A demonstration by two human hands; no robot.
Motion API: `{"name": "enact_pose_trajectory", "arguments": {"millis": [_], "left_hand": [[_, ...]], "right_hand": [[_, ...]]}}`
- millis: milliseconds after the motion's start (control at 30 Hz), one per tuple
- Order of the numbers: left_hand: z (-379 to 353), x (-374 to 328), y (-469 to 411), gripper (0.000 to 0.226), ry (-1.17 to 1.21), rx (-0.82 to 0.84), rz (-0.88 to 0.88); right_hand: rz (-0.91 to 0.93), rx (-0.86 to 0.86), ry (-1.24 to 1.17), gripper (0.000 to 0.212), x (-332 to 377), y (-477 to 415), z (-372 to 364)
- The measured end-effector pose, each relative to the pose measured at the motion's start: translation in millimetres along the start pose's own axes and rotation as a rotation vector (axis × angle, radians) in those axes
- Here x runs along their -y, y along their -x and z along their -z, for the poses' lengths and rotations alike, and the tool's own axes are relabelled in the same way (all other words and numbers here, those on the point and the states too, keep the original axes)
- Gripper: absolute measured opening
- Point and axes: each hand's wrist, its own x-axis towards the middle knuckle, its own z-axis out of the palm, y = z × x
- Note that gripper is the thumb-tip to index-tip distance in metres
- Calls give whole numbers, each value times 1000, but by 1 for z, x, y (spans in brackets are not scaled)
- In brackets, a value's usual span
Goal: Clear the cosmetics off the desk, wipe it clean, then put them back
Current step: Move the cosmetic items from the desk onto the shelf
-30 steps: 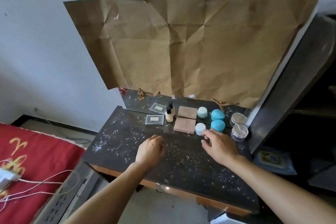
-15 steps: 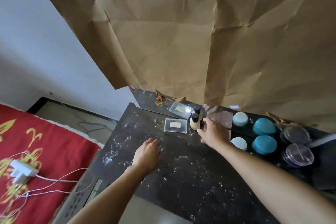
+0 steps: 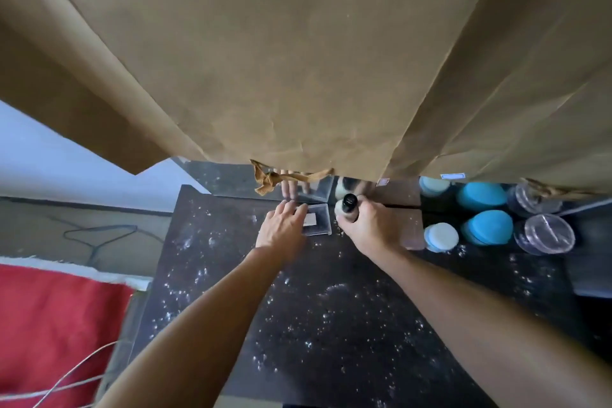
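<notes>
Left hand (image 3: 281, 229) bare, right hand (image 3: 372, 225) bare; both forearms (image 3: 212, 305) bare

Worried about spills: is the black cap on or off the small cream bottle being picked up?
On. The black cap sits on top of the small cream bottle, which the right hand grips at the dark speckled desk's back edge.
</notes>
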Motion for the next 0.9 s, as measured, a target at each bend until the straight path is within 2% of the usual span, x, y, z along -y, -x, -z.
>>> {"name": "enact_pose_trajectory", "arguments": {"millis": [133, 233, 333, 433, 567, 800, 900], "left_hand": [[-9, 8, -12, 66, -101, 16, -60], [-9, 13, -17, 80, -124, 19, -76], [-6, 14, -15, 74, -21, 53, -73], [0, 12, -7, 64, 69, 91, -31], [11, 4, 5, 70, 201, 149, 26], [28, -46, 23, 39, 744, 260, 54], [34, -92, 37, 19, 835, 271, 39]], "right_hand": [[-30, -151, 90, 30, 4, 8, 4], [-42, -199, 77, 37, -4, 20, 10], [-38, -175, 22, 32, -13, 32, 15], [-151, -150, -42, 29, -15, 43, 23], [-206, -131, -118, 26, -22, 63, 46], [-334, -174, -118, 30, -56, 104, 102], [-374, -218, -136, 39, -82, 131, 131]]}}
